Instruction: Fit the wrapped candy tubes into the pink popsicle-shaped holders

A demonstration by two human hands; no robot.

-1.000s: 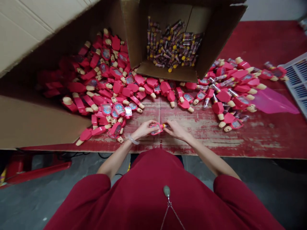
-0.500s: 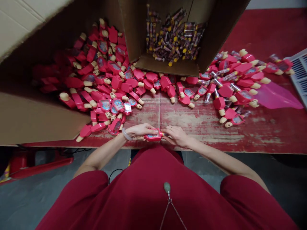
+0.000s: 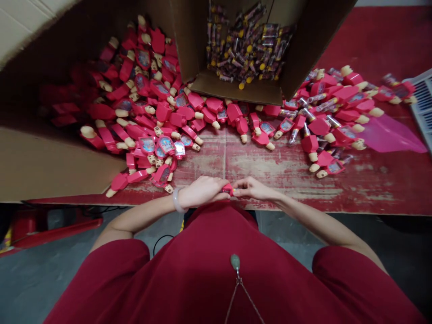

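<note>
My left hand (image 3: 201,191) is closed around a red plastic toy (image 3: 228,189), covering most of it; only its right end shows past the fingers. My right hand (image 3: 254,188) pinches a small tube (image 3: 234,192) at that end of the toy. Just a bit of yellow shows of the tube, and the fingers hide the rest. Both hands are at the table's front edge, close to my body. Left of them is a heap of similar red toys (image 3: 166,146) with beige, cookie-like ends and pictured fronts.
A large cardboard box (image 3: 50,166) on its side holds the red heap. A smaller carton (image 3: 236,91) contains several wrapped tubes (image 3: 249,49) with yellow ends. Toys with tubes (image 3: 337,105) lie at right, beside a pink plastic sheet (image 3: 391,135) and a white crate (image 3: 421,101).
My left hand has rolled over the toy and now covers its pictured front. My right fingers have closed in near the toy's end, and less of the tube shows.
</note>
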